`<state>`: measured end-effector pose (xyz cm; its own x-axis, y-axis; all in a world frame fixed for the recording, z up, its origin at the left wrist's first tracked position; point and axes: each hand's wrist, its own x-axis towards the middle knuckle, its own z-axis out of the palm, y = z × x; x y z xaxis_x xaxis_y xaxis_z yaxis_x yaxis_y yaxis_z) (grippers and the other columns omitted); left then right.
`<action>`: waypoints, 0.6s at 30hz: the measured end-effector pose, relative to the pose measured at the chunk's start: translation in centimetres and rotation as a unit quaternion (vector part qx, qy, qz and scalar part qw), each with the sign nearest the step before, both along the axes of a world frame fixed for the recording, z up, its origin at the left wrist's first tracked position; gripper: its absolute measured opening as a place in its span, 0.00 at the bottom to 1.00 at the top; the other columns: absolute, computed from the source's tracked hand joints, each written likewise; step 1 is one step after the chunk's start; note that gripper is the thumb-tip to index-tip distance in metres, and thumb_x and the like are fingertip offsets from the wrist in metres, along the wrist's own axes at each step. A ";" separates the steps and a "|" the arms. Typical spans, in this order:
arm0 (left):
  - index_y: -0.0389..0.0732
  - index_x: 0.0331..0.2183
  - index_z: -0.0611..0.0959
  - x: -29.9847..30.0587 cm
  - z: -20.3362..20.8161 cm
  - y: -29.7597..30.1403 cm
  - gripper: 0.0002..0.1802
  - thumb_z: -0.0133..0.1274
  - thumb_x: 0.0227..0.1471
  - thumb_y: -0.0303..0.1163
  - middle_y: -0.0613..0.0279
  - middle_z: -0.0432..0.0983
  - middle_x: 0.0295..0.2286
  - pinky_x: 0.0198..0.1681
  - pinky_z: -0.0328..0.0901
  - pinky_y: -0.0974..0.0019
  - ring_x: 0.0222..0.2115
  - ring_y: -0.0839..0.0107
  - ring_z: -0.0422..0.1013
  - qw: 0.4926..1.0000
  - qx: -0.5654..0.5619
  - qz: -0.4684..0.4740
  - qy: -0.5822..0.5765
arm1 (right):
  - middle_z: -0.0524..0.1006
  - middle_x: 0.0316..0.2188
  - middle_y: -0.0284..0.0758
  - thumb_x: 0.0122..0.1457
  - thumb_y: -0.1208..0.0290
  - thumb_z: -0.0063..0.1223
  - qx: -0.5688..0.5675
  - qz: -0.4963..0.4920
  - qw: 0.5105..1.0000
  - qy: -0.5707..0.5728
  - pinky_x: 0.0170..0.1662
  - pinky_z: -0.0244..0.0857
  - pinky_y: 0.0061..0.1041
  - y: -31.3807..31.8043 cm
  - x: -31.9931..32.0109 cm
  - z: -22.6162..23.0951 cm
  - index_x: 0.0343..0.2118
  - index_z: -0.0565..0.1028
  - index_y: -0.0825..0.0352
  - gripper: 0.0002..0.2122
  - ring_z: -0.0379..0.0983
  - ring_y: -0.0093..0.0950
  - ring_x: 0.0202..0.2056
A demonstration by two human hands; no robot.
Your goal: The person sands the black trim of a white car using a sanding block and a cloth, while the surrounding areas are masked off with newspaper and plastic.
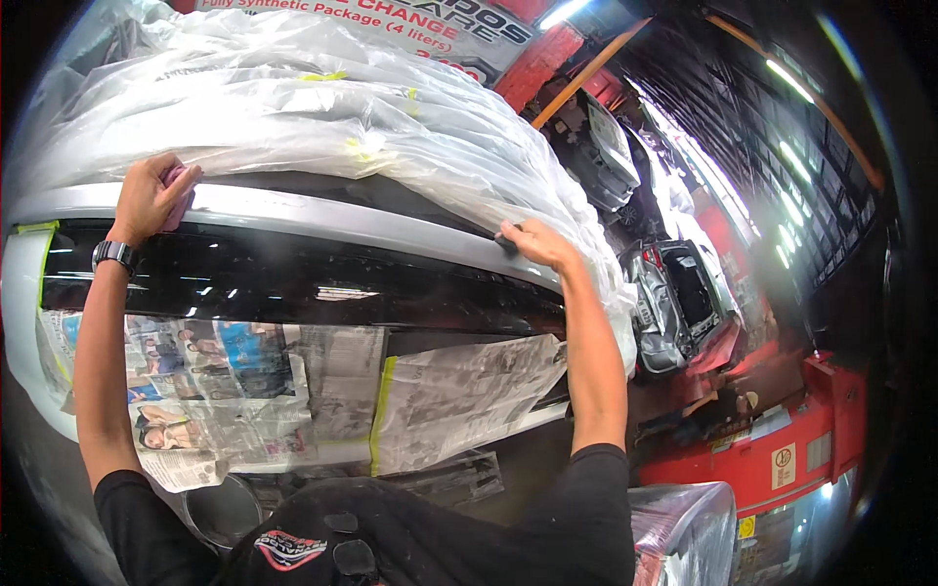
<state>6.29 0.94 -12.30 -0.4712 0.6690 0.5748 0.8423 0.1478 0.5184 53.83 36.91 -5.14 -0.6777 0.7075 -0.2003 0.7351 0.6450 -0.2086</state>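
My left hand (149, 203), with a watch on its wrist, is closed around a crumpled pinkish cloth (179, 198). It rests at the left part of a silver-white car body strip (293, 210). Farther right along this strip, the fingers of my right hand (537, 242) pinch a small dark piece (506, 237), too covered to identify. A glossy black panel (225, 269) runs just below the strip. Under that panel hang newspaper sheets (342, 366), joined by yellow-green masking tape (383, 415).
Clear plastic sheeting (322, 112) bunches up beyond the strip, with bits of yellow tape on it. A dark grey car with its rear open (664, 308) stands at the right. Nearer is a plastic-wrapped object (684, 527), and a red structure (752, 469) lies behind it.
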 end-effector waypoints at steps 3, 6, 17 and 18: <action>0.31 0.23 0.81 0.0 0.0 0.2 0.28 0.59 0.54 0.52 0.49 0.73 0.16 0.26 0.64 0.59 0.18 0.61 0.68 1.000 0.006 0.003 -0.005 | 0.81 0.42 0.49 0.69 0.42 0.36 -0.012 0.077 0.995 0.059 0.50 0.67 0.33 -2.5 -5.1 -1.4 0.45 0.82 0.68 0.31 0.76 0.37 0.45; 0.32 0.23 0.81 -0.3 0.1 0.4 0.27 0.58 0.55 0.50 0.54 0.73 0.15 0.25 0.63 0.62 0.18 0.68 0.68 1.000 0.005 0.007 0.005 | 0.78 0.27 0.44 0.69 0.44 0.36 -0.039 0.168 0.982 0.076 0.41 0.67 0.39 -8.2 -15.7 -2.0 0.32 0.79 0.73 0.31 0.73 0.34 0.33; 0.33 0.23 0.83 0.3 0.6 -0.2 0.30 0.58 0.54 0.55 0.46 0.76 0.19 0.29 0.67 0.57 0.21 0.53 0.74 1.000 -0.007 0.018 0.010 | 0.79 0.50 0.50 0.70 0.49 0.38 -0.004 -0.019 1.000 0.006 0.61 0.63 0.42 -6.7 -3.6 -0.4 0.51 0.79 0.68 0.26 0.75 0.44 0.54; 0.33 0.23 0.83 0.4 0.5 -0.2 0.30 0.58 0.54 0.56 0.46 0.76 0.19 0.29 0.67 0.57 0.21 0.53 0.74 1.000 -0.011 0.020 0.003 | 0.79 0.51 0.49 0.70 0.50 0.37 0.035 0.006 0.999 0.038 0.62 0.60 0.46 -5.8 -1.8 -1.2 0.52 0.78 0.68 0.26 0.74 0.43 0.55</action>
<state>6.73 0.77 -11.80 -0.4951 0.6617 0.5630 0.8383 0.1934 0.5098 52.03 31.09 -6.36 -0.6982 0.7092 -0.0979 0.7104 0.6692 -0.2180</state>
